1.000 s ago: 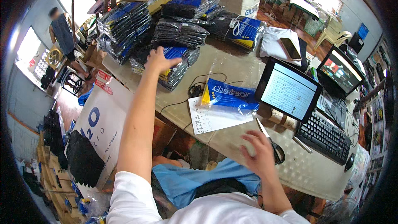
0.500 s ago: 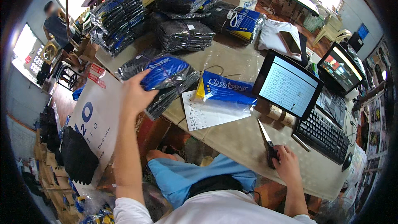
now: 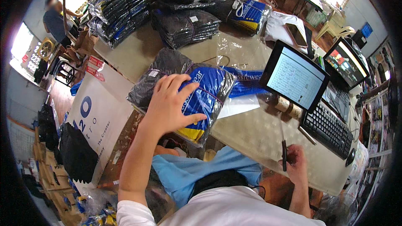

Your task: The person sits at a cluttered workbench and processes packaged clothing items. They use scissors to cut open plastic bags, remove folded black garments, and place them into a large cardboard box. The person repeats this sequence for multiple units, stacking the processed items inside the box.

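Observation:
A bundle of bagged dark garments (image 3: 211,96), with a blue and yellow printed panel and tied with a thin purple string, lies at the table's near edge. My left hand (image 3: 169,106) rests on top of it, fingers spread. Over the table's right front part, my right hand (image 3: 296,163) grips black-handled scissors (image 3: 284,155), raised with the blades pointing away from me. A blue printed plastic bag (image 3: 247,86) and a white paper sheet (image 3: 240,106) lie right of the bundle, partly covered by it.
More tied garment bundles (image 3: 184,27) are piled at the back. A tablet (image 3: 295,75) stands at the right, with a keyboard (image 3: 328,132), mouse (image 3: 351,155) and monitor (image 3: 346,63) beside it. A phone (image 3: 296,35) lies on white cloth. Another person (image 3: 58,23) is far left.
My left hand has turned the bundle and brought it right and nearer, over part of the paper. My right hand has lifted the scissors off the table.

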`<state>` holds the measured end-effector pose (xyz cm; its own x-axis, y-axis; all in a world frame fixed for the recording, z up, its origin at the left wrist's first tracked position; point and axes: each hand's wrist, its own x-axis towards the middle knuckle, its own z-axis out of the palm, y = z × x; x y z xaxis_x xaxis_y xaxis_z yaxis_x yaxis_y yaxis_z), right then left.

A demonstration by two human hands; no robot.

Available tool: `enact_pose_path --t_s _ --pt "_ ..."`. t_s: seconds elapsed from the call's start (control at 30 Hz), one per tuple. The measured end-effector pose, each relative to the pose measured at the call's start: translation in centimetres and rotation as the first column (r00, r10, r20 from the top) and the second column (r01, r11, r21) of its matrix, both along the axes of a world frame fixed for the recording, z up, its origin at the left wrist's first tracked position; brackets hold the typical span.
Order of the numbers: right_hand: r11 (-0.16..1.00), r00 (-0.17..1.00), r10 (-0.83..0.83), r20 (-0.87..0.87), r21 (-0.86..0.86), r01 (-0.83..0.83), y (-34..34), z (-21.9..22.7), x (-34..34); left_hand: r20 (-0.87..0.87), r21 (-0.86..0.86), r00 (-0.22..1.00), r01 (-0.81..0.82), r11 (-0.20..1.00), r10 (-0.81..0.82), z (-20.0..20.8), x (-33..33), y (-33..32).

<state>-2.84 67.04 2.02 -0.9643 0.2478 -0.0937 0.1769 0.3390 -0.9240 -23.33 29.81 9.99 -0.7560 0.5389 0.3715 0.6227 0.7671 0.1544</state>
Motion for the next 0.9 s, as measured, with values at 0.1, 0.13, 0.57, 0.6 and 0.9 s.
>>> enact_pose_path --t_s 0.1,0.13,0.57,0.6,0.9 --pt "0.933 0.998 0.058 -0.022 -0.354 -0.062 -3.5 -0.4 -0.7 0.018 0.079 0.995 0.094 0.992 -0.096 -0.7 -2.3 -0.6" --pt "0.88 0.995 0.094 -0.018 -0.467 -0.091 -4.7 -0.3 -1.1 -0.028 0.119 0.994 0.113 0.987 -0.11 -0.9 -2.7 -0.1" --pt "0.391 0.901 0.424 -0.092 -0.879 -0.273 -14.9 3.1 -8.2 0.266 0.428 0.864 -0.504 0.75 0.428 -1.9 -6.9 3.3" --pt "0.388 0.899 0.432 -0.078 -0.884 -0.263 -15.5 3.4 -8.9 0.246 0.406 0.852 -0.524 0.749 0.463 -2.2 -7.0 3.6" --pt "0.43 0.961 0.265 -0.074 -0.884 -0.187 -20.2 2.6 -12.0 0.353 0.463 0.843 -0.534 0.708 0.405 -3.0 -6.9 4.1"
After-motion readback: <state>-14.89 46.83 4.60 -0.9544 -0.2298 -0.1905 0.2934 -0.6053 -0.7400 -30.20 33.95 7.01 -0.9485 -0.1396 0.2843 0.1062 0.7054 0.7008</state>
